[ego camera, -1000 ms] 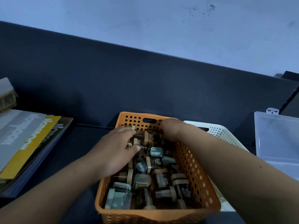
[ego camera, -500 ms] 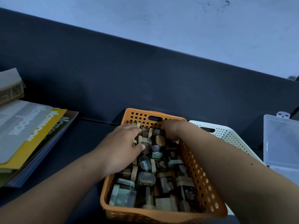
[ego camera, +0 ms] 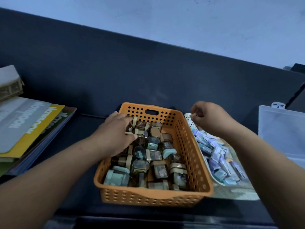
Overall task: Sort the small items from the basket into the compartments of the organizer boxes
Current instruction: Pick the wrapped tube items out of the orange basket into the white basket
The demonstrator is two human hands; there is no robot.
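Dark desk (ego camera: 79,128): left hand (ego camera: 115,134) lies flat on orange basket's (ego camera: 148,198) clear cases (ego camera: 158,162); at three o'clock, right hand (ego camera: 209,118) pinches tan piece (ego camera: 194,115) over box-filled white basket (ego camera: 190,121).

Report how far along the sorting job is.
Done: nothing visibly; no sorted item shows in the clear organizer box at the right edge. In hand: the right hand appears to pinch a small tan piece above the white basket; the left hand rests on items in the orange basket. Left: nearly everything, that basket is full.

Desk (ego camera: 148,213): orange basket (ego camera: 151,195), white basket (ego camera: 189,120), books (ego camera: 33,129), clr box (ego camera: 280,129).
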